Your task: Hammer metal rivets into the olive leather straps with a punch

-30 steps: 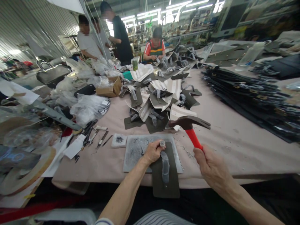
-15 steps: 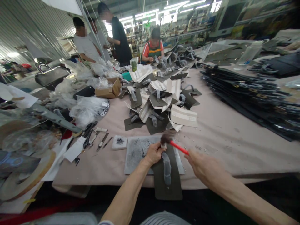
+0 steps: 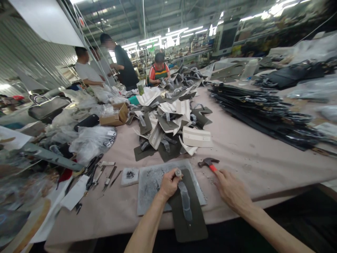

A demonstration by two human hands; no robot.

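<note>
My left hand [image 3: 169, 183] is closed around a short upright punch [image 3: 178, 172], its round metal top showing above the fingers. The punch stands over the upper part of a dark olive panel [image 3: 196, 214]. A strap wrapped in clear plastic [image 3: 185, 202] runs down the panel's middle. Beneath lies a grey, worn slab [image 3: 150, 175]; the panel's lower end hangs past the table edge. My right hand [image 3: 231, 188] is closed on the red handle of a claw hammer [image 3: 209, 162], to the right of the slab. The hammer's head is low, at the tabletop.
A heap of olive and white panels [image 3: 168, 123] lies ahead. Stacked black pieces [image 3: 258, 112] fill the right side. Hand tools [image 3: 107, 175] and a small white block [image 3: 130, 176] lie left. A cardboard box [image 3: 114, 116] stands beyond. A co-worker [image 3: 159, 70] sits across the table.
The hammer has moved from over the punch, down and to the right, to the tabletop. My left hand still grips the punch on the panel. The camera view has shifted.
</note>
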